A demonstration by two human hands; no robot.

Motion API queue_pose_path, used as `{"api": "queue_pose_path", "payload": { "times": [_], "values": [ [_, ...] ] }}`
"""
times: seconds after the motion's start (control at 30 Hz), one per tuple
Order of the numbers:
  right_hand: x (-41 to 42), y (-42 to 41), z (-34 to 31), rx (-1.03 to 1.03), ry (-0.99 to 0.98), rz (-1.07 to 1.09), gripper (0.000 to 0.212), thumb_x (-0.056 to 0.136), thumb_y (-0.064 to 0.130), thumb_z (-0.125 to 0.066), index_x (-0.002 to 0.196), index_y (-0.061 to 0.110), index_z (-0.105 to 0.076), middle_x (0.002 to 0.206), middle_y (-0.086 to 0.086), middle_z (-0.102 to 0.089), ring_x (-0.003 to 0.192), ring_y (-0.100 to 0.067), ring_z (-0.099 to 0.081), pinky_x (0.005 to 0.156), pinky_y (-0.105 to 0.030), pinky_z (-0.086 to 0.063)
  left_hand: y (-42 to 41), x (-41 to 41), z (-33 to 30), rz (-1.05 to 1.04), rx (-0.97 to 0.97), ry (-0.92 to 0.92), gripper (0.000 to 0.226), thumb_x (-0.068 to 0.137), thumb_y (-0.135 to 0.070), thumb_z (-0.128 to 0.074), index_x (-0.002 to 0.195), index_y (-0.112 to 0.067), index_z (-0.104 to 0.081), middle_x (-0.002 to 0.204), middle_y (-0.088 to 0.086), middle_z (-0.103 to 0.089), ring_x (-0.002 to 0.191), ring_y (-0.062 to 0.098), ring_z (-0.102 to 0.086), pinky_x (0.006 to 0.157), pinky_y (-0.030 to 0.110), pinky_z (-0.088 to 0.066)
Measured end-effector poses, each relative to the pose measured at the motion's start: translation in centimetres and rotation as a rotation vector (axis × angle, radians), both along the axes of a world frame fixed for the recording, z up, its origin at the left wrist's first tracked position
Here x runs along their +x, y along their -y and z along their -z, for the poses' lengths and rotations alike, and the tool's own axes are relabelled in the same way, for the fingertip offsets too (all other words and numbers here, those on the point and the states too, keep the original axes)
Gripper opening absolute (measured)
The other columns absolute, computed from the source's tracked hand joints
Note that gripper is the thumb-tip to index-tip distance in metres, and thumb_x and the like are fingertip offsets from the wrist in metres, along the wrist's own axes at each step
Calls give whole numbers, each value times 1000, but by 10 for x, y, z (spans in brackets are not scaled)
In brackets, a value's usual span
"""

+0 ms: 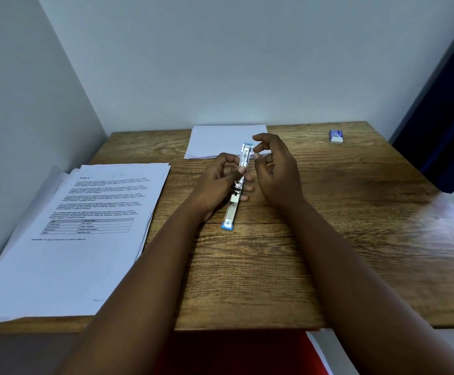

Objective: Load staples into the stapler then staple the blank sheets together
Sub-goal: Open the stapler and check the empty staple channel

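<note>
My left hand has the stapler in its grip, fingers curled round the middle of it, thumb on the near side. Stapler's swung open flat, long & narrow, metal channel facing up, blue end caps at both tips. It sits mid table, running from abt 7 o'clock (near tip, down on the wood) to 1 o'clock (far tip, over the blank sheets). Can't tell if staples are in the channel, too small.

My right hand is just beside the stapler at 3 o'clock of it, up by the far tip. Grip loose: fingers half curled, thumb & forefinger close together near the top of the channel. Can't tell if there's anything pinched between them; if a strip's there it's too tiny to see.

Blank sheets lie at 12 o'clock, against the back edge of the table by the wall. Staple box, small, white w/ blue top, sits at 2 o'clock near the far right corner, well apart from both hands. Printed stack w/ text & a small table on top lies at 9 o'clock, hanging over the table's left edge.
</note>
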State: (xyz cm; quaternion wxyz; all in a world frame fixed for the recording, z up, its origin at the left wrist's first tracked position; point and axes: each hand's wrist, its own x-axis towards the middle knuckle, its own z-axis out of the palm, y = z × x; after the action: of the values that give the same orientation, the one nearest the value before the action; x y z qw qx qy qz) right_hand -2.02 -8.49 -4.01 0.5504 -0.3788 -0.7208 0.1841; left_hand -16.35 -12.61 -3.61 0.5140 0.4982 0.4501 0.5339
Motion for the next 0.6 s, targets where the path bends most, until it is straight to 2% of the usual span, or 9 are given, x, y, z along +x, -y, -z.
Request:
{"api": "queue_pose_path", "payload": {
  "times": [0.1, 0.27, 0.37, 0.47, 0.6],
  "values": [
    [0, 0, -1, 7, -14, 15, 37, 90, 2, -51, 125, 15, -56, 106, 0, -61, 76, -12, -57, 62, -37, -49, -1, -1, 0, -30, -9, 1, 9, 102, -9, -53, 111, -9, -50, 95, 21, -65, 74, 30, -66, 64, 38, -58],
    [1, 2, -3, 73, -18, 79, 59, 81, -7, -43, 133, 21, -49, 123, -2, -47, 83, -5, -52, 64, -33, -50, -1, -1, 2, -1, 18, 3, 7, 102, -8, -52, 107, -13, -50, 95, 20, -65, 74, 28, -65, 64, 38, -58],
    [2, 3, -2, 24, 91, 36, 61, 75, -13, -38, 123, 17, -61, 125, -4, -45, 90, -12, -54, 70, -43, -53, 0, -2, 2, 13, 28, 14, 8, 102, -6, -51, 107, -12, -48, 95, 19, -64, 78, 29, -65, 64, 38, -58],
    [2, 2, -1, 28, 77, 42, 65, 76, -11, -39, 131, 21, -52, 131, -4, -43, 86, -13, -55, 65, -42, -53, 0, -3, 2, 3, 29, 3, 9, 103, -7, -50, 109, -12, -48, 95, 17, -65, 79, 28, -66, 65, 39, -60],
    [3, 1, -1, -11, 106, 12, 61, 75, -13, -39, 121, 18, -62, 121, -4, -49, 82, -11, -53, 67, -40, -52, -1, -2, 4, 1, 18, 17, 8, 102, -6, -51, 108, -11, -49, 94, 19, -64, 78, 31, -65, 66, 39, -59]
  ]
}}
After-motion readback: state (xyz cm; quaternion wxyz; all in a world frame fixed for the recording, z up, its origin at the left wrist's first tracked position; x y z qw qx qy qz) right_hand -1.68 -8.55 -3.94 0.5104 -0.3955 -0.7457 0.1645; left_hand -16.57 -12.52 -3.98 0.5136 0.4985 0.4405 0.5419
